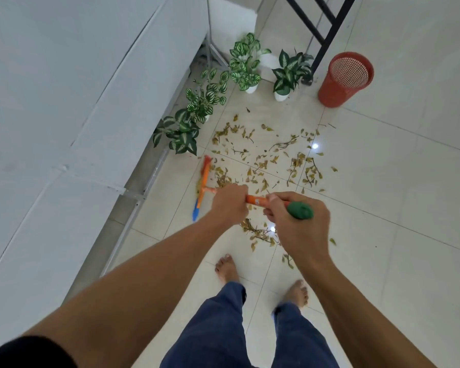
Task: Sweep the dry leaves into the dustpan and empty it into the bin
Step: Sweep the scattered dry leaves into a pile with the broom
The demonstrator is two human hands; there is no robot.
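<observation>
Dry brown leaves and twigs [271, 155] lie scattered over the white tiled floor ahead of my bare feet. I hold a broom with an orange shaft [255, 200] and a green end cap. Its orange and blue head [203, 181] rests on the floor at the left edge of the leaves. My left hand [229, 205] grips the shaft lower down, and my right hand [295, 221] grips it near the green cap. A red mesh bin [345, 81] stands upright at the far right. No dustpan is in view.
Several potted green plants [218, 96] line the floor beside a grey wall [64, 102] on the left. A black metal frame [322, 25] stands behind the bin. More leaves [260, 235] lie near my feet.
</observation>
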